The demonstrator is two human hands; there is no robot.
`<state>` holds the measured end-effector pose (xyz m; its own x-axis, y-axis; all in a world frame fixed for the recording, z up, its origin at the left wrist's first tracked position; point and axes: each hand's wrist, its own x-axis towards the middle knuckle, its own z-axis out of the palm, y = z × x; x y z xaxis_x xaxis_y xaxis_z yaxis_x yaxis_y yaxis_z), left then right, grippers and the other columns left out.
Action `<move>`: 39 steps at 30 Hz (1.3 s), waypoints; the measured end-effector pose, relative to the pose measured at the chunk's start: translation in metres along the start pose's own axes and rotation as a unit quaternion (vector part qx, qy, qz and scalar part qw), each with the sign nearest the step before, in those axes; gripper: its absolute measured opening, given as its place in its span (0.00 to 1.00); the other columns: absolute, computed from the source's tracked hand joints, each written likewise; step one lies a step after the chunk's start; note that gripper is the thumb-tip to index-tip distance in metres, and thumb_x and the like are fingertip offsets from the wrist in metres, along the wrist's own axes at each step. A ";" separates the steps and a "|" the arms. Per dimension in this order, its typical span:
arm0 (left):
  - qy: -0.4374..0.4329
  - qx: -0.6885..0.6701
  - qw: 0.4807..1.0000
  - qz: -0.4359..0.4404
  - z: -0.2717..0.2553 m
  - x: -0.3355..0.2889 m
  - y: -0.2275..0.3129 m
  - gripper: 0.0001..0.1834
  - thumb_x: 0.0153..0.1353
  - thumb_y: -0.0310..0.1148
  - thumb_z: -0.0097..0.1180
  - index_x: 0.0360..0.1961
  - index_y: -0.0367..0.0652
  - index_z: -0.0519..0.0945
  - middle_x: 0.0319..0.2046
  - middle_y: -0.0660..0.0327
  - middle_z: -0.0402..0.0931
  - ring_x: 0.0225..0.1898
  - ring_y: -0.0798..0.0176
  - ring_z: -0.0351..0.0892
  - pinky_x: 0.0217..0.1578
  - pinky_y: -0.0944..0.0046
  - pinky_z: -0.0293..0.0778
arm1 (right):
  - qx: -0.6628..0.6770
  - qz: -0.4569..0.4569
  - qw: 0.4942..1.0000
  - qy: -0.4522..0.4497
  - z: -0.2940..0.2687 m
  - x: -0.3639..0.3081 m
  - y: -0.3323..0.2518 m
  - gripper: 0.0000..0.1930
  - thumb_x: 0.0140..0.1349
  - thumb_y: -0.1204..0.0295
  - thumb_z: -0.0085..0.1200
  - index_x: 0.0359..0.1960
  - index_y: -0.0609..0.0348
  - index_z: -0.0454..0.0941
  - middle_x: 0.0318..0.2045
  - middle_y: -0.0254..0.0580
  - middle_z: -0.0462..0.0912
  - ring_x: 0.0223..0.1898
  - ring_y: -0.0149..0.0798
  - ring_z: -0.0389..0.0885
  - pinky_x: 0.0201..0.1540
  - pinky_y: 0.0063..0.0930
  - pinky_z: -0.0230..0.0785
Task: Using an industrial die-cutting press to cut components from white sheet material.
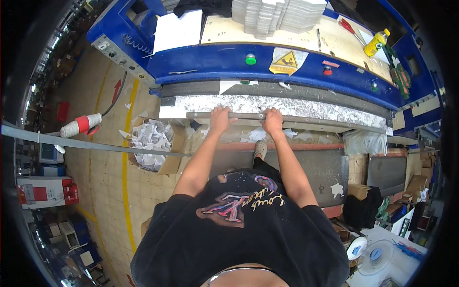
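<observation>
Both of my arms reach forward to the blue machine (205, 60). My left hand (220, 120) is closed over the grey metal bar (246, 115) along the front edge of a long press plate (306, 106). A short way to the right, my right hand (272, 121) grips the same bar. White, scuffed patches cover the plate's top, and a dark slot (191, 89) runs behind it. At the slot lies a white paper piece (232, 86). My fingertips curl over the bar, while the undersides of both hands are hidden.
A carton of paper scraps (153, 143) stands on the floor at left. Above the plate are a green button (250, 59) and a red button (327, 71). A grey stack of sheets (277, 16), red-handled tool (346, 26) and yellow bottle (377, 43) rest on top. A strap (110, 147) crosses at left.
</observation>
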<state>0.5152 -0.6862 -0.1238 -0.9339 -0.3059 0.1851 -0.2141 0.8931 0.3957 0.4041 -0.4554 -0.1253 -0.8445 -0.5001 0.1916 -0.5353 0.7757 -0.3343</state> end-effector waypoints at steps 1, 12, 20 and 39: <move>0.027 -0.008 1.000 0.001 0.001 0.001 0.000 0.25 0.49 0.51 0.74 0.42 0.48 0.82 0.42 0.51 0.78 0.52 0.44 0.73 0.55 0.47 0.66 | 0.001 0.001 1.000 -0.002 -0.001 0.002 0.000 0.22 0.49 0.61 0.74 0.45 0.54 0.83 0.45 0.49 0.81 0.51 0.52 0.77 0.55 0.46 0.69; 0.033 -0.034 0.999 0.018 0.002 0.003 -0.004 0.24 0.53 0.52 0.71 0.42 0.47 0.82 0.39 0.49 0.77 0.49 0.43 0.73 0.55 0.46 0.65 | 0.033 -0.036 0.998 -0.035 -0.013 0.009 0.009 0.20 0.49 0.62 0.74 0.42 0.55 0.82 0.41 0.48 0.81 0.47 0.54 0.78 0.52 0.49 0.68; -0.054 -0.142 0.988 -0.010 -0.036 0.021 -0.019 0.22 0.56 0.52 0.69 0.32 0.42 0.85 0.33 0.49 0.79 0.41 0.43 0.78 0.45 0.49 0.73 | 0.080 -0.056 0.902 -0.420 -0.055 0.090 0.010 0.20 0.49 0.57 0.74 0.36 0.59 0.85 0.35 0.48 0.87 0.42 0.52 0.86 0.47 0.43 0.77; -0.225 -0.056 0.962 0.142 -0.026 0.185 -0.162 0.68 0.24 0.47 0.82 0.74 0.49 0.63 0.78 0.63 0.52 0.79 0.49 0.40 0.76 0.37 0.34 | 0.218 -0.174 0.957 -0.079 0.024 0.196 -0.141 0.45 0.22 0.69 0.74 0.54 0.62 0.77 0.45 0.47 0.76 0.51 0.51 0.75 0.57 0.43 0.67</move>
<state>0.3843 -0.8960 -0.1300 -0.9852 0.1408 -0.0978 0.0761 0.8704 0.4865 0.3141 -0.6722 -0.0627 -0.5838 -0.7785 0.2303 -0.6965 0.3345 -0.6348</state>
